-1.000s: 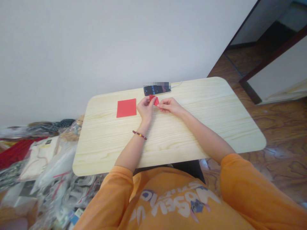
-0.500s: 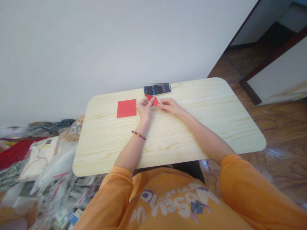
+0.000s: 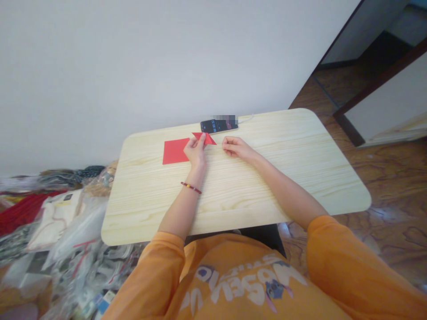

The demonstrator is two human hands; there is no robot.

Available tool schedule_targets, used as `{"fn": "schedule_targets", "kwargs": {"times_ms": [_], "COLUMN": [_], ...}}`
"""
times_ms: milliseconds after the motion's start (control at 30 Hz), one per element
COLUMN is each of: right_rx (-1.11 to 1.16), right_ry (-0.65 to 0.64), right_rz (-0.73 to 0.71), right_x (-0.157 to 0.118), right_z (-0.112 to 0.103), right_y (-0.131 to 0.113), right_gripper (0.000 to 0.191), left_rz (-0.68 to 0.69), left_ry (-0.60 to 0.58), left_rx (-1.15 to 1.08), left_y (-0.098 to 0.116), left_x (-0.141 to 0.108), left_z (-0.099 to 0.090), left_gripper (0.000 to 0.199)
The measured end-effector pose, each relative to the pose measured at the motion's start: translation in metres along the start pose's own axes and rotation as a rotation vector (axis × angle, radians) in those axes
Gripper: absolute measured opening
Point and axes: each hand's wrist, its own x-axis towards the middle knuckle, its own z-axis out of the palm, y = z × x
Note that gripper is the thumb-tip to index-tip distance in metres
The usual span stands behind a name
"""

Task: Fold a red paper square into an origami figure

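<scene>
Folded red paper (image 3: 207, 138) has left the right hand (image 3: 234, 147)

A paper sheet (image 3: 175, 152) lies left of a folded paper (image 3: 209, 139) in the left hand (image 3: 196, 153) above a table (image 3: 233, 191); the right hand (image 3: 236, 147) is to the right, apart. Behind, a phone (image 3: 218, 125) lies near the wall (image 3: 133, 58), a cable (image 3: 247, 118) at its right end. Bagged goods (image 3: 70, 231) lie left of the table.
</scene>
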Motion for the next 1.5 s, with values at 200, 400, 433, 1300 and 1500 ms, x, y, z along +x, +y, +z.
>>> {"fn": "schedule_targets", "kwargs": {"times_ms": [200, 400, 433, 1300, 1500], "right_rx": [0.021, -0.055, -0.057, -0.024, -0.046], "right_ry": [0.042, 0.028, 0.023, 0.137, 0.174], "right_rz": [0.018, -0.024, -0.025, -0.063, -0.07], "right_x": [0.001, -0.001, -0.001, 0.004, 0.005], "right_z": [0.003, 0.006, 0.006, 0.003, 0.004], "right_y": [0.001, 0.0, -0.001, 0.008, 0.007], "right_gripper": [0.023, 0.03, 0.03, 0.037, 0.04], "left_rz": [0.094, 0.278, 0.291, 0.047, -0.078], "left_ry": [-0.055, -0.118, -0.125, -0.232, -0.211], "left_rx": [0.142, 0.307, 0.309, 0.194, 0.122], "left_y": [0.003, 0.007, 0.007, 0.009, 0.009], "left_x": [-0.002, -0.011, -0.012, -0.016, -0.013], "left_z": [0.0, 0.003, 0.003, 0.007, 0.006], "left_gripper": [0.024, 0.014, 0.013, 0.019, 0.03]}}
